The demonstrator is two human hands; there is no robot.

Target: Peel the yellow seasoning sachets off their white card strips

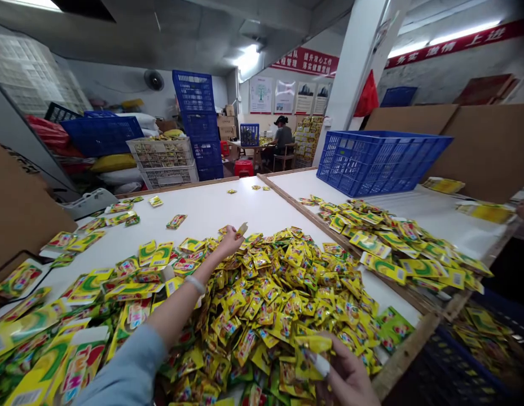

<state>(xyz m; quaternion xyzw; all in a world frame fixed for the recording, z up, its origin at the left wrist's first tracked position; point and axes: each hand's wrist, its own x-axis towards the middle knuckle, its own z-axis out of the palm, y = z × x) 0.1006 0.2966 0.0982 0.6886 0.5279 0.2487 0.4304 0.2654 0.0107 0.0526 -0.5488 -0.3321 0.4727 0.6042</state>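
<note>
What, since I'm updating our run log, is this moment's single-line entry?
left hand: holds small packet | right hand: holds yellow packet | packet pile: on white table

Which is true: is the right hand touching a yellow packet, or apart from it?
Touching: the head view shows the right hand holding the yellow packet at one side.

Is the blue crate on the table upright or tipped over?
Upright: the crate stands on its narrower base, its wider rim facing up.
</note>
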